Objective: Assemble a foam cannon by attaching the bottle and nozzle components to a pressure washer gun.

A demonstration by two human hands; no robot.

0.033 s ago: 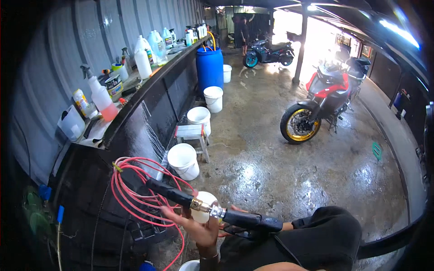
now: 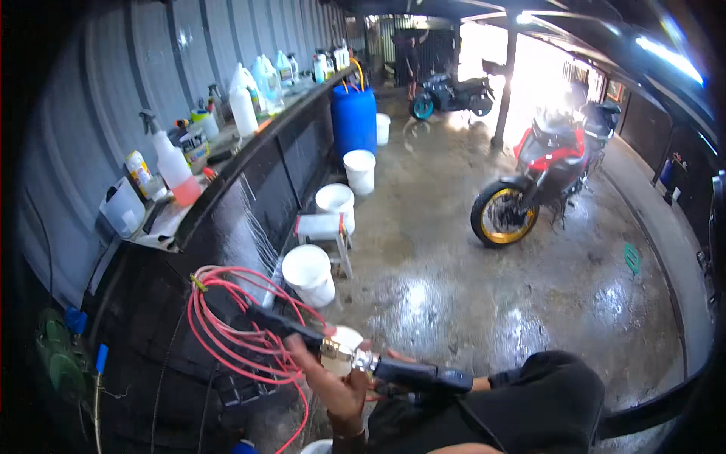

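Note:
A black spray gun with brass and silver fittings at its middle lies across in front of me, its black front end pointing away to the left. My right hand wraps the gun's thick black body and is mostly hidden behind it. My left hand comes up from below, around the metal coupling, with a finger against the black front piece; motion blurs it slightly. A coil of pink hose hangs on the dark wall behind the gun's tip, and one strand drops beside my left wrist.
White buckets, a step stool and a blue barrel line the ledge, which carries spray bottles and jugs. A red and black motorcycle stands right on the wet floor; a scooter and a person are farther back.
My left hand's outstretched finger has moved right, closer in against the gun. The gun has hardly moved. The person at the back has an arm raised.

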